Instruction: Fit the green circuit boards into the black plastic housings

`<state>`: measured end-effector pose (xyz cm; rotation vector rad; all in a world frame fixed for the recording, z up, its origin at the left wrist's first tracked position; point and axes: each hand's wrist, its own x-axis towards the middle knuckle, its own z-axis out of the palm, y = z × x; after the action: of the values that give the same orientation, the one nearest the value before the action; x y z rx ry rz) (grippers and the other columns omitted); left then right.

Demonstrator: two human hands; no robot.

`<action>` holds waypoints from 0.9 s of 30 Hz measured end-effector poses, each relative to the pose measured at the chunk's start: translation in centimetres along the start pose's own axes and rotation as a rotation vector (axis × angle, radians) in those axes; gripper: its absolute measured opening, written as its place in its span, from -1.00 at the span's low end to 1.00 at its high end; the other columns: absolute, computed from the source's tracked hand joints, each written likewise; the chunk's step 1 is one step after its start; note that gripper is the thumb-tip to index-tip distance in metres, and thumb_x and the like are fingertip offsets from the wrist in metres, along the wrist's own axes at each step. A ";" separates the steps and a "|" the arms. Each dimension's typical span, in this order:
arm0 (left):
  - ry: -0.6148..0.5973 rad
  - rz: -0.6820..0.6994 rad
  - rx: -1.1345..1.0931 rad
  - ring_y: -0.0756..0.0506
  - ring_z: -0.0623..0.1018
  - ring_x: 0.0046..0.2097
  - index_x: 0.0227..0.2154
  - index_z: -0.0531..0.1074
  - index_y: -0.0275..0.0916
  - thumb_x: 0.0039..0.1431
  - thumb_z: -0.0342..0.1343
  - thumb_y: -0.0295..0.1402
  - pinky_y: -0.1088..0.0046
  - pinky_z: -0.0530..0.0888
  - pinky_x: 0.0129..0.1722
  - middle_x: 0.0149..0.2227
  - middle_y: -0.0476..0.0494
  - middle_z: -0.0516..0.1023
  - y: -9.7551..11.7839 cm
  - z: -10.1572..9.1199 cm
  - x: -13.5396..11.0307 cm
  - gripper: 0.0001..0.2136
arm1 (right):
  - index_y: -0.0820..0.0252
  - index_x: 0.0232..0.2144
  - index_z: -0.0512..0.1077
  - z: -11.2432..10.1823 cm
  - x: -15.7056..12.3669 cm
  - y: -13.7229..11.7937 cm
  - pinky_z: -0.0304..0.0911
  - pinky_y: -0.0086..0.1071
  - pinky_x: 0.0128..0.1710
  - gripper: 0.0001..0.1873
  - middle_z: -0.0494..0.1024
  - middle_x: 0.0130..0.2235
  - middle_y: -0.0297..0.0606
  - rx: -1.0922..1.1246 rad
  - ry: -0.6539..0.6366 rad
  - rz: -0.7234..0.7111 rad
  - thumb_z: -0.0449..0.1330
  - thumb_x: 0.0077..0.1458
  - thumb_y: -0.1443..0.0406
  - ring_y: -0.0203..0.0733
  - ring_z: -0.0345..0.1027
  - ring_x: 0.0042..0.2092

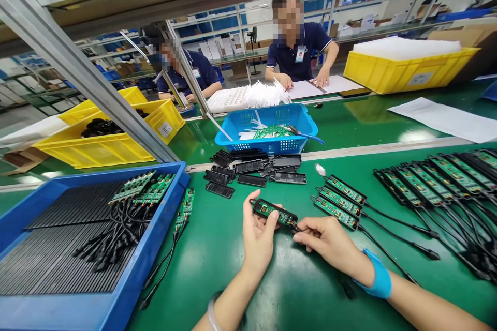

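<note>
My left hand [259, 232] is closed around a black plastic case with a green circuit board [277, 213] in it, thumb pressed on the board. At the case's right end, the fingers of my right hand [330, 242] pinch the cable where it leaves the board; a blue band [376, 273] circles that wrist. The cable's plug hangs blurred below the hand. Just right of the held case, several boards in cases [337, 200] lie with their cables trailing right. Beyond my hands is a loose pile of bare black case halves [251, 168].
At left, a blue tray [155, 264] holds boards with cables; another board [185, 212] lies beside it. A blue basket [267, 146] stands behind the case pile. Rows of cased boards [438, 181] fill the right. Two co-workers sit across the bench, near yellow bins [411, 72].
</note>
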<state>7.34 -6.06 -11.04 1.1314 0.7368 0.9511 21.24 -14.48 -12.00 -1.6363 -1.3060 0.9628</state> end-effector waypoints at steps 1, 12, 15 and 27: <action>-0.005 -0.007 -0.005 -0.06 0.54 -0.24 0.07 0.08 -0.12 0.08 0.19 -0.29 0.39 0.49 -0.23 -0.25 -0.13 0.55 0.0 0.0 0.0 -0.46 | 0.17 -0.60 0.32 0.0 0.0 0.0 0.12 -0.48 -0.56 -0.68 0.37 -0.62 -0.43 -0.038 0.014 -0.015 0.16 0.08 0.12 -0.32 0.29 -0.58; -0.029 0.001 -0.066 -0.10 0.58 -0.25 0.09 0.07 -0.08 0.08 0.20 -0.28 0.40 0.50 -0.28 -0.27 -0.11 0.55 0.1 -0.2 -0.2 -0.44 | 0.20 -0.59 0.43 -0.2 -0.2 -0.2 0.20 -0.46 -0.48 -0.53 0.45 -0.58 -0.33 -0.103 0.043 -0.156 0.02 0.21 0.06 -0.31 0.32 -0.54; -0.037 0.017 -0.055 -0.11 0.58 -0.24 0.10 0.08 -0.10 0.08 0.20 -0.29 0.34 0.50 -0.22 -0.28 -0.10 0.56 0.3 -0.2 -0.1 -0.44 | 0.21 -0.63 0.40 -0.2 0.0 -0.2 0.19 -0.48 -0.51 -0.51 0.43 -0.60 -0.34 -0.035 -0.024 -0.098 0.00 0.21 0.06 -0.33 0.29 -0.56; -0.095 -0.054 -0.029 -0.04 0.54 -0.29 0.13 0.08 -0.11 0.05 0.21 -0.31 0.44 0.47 -0.25 -0.26 -0.09 0.55 0.7 -0.2 -0.1 -0.40 | 0.14 -0.51 0.17 0.3 -0.4 -0.8 0.08 -0.48 -0.55 -0.66 0.31 -0.62 -0.46 -0.017 -0.085 -0.043 -0.09 0.27 0.13 -0.35 0.20 -0.57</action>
<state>6.90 -5.95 -10.39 1.1186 0.6708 0.8545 20.60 -14.72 -11.39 -1.5885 -1.4039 1.0072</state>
